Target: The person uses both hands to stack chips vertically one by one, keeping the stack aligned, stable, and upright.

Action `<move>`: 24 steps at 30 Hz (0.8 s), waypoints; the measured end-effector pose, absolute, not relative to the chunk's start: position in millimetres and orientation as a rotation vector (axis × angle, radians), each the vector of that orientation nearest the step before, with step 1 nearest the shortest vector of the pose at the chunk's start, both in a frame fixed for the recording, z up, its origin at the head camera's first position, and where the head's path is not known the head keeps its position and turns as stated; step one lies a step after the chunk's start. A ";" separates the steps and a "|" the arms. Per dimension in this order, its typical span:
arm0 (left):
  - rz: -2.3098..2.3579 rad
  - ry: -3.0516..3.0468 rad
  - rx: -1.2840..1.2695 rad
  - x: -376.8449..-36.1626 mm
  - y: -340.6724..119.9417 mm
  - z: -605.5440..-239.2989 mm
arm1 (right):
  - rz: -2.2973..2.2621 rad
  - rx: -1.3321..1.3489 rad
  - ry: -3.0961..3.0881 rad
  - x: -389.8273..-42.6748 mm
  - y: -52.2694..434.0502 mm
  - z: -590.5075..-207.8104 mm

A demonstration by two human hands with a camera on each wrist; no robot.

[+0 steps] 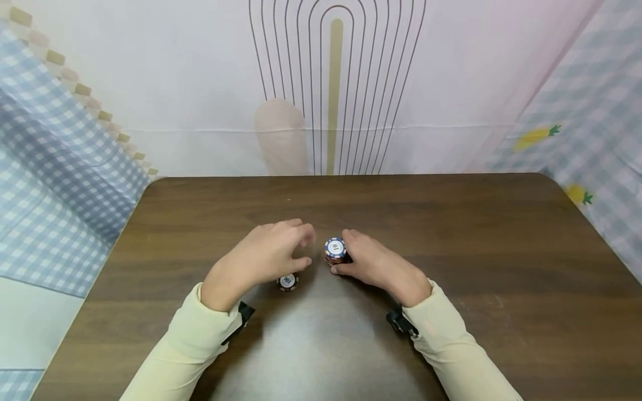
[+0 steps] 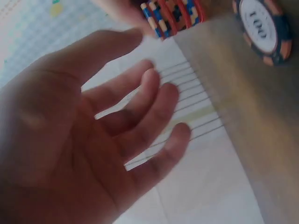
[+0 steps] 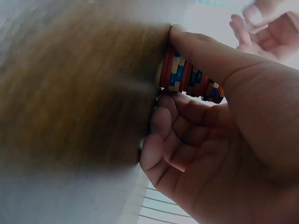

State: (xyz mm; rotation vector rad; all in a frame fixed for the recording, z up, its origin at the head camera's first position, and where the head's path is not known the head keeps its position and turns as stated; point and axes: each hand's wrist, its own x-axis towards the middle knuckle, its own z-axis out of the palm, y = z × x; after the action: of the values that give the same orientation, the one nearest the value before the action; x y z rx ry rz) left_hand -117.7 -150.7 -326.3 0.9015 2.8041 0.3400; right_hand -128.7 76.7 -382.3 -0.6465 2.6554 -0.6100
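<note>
Nearest the head camera, two pale yellow sleeves (image 1: 190, 340) are seen reaching onto the table. At the centre, a short stack of red and blue striped plastic poker chips (image 1: 335, 252) is gripped by the right hand (image 1: 378, 266), thumb on one side and curled fingers (image 3: 163, 121) on the other; the stack stands upright on the dark brown wood-grain tabletop (image 1: 451, 234). The left hand (image 1: 266, 253) is held just beside it, apart from the stack, its fingers (image 2: 154, 102) relaxed and spread, nothing grasped. A single blue and orange round chip marked 100 (image 1: 288, 282) lies flat beneath that hand's wrist side, untouched.

The step in hand is judged to be the gathering or squaring of the stack. The next move would probably call for the loose chip to be pinched at its rim by the free hand, while the stack is steadied so its smooth ridged edges are not slid apart.

Behind the table, a white cloth printed with thin arched lines (image 1: 336, 83) is hung.
</note>
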 end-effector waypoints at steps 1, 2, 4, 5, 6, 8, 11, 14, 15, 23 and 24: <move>0.303 2.778 0.891 -117.5 -151.4 -325.1 | -0.611 -0.654 2.658 -128.8 77.3 -382.2; 0.271 2.753 0.881 -117.4 -151.6 -324.2 | -0.613 -0.662 2.662 -128.8 78.0 -382.2; 0.214 2.696 0.851 -116.7 -151.7 -323.2 | -0.610 -0.671 2.668 -128.8 78.6 -381.7; 0.190 2.670 0.834 -116.2 -151.7 -323.3 | -0.608 -0.676 2.669 -128.7 78.6 -381.5; 0.163 2.647 0.813 -115.6 -151.6 -323.4 | -0.605 -0.675 2.668 -128.6 78.2 -381.0; 0.111 2.617 0.759 -114.5 -151.9 -324.1 | -0.596 -0.675 2.667 -128.4 77.1 -380.6; 0.035 2.598 0.683 -113.6 -152.3 -326.8 | -0.593 -0.666 2.662 -128.0 76.2 -381.0; -0.012 2.599 0.643 -113.5 -152.1 -328.2 | -0.599 -0.667 2.669 -128.4 76.9 -381.9; -0.021 2.599 0.644 -113.6 -151.9 -328.6 | -0.601 -0.669 2.673 -128.5 77.5 -381.8; -0.058 2.606 0.666 -113.4 -148.2 -335.6 | -0.573 -0.667 2.674 -129.3 77.2 -382.7; -0.059 2.607 0.662 -113.2 -147.9 -336.8 | -0.569 -0.666 2.671 -129.2 77.0 -383.3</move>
State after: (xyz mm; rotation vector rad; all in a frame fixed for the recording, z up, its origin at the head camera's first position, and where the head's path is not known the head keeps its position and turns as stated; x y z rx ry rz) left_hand -113.2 -147.9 -336.8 0.6619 2.6074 -0.0589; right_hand -129.2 77.0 -383.3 -0.6661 2.6709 -0.5689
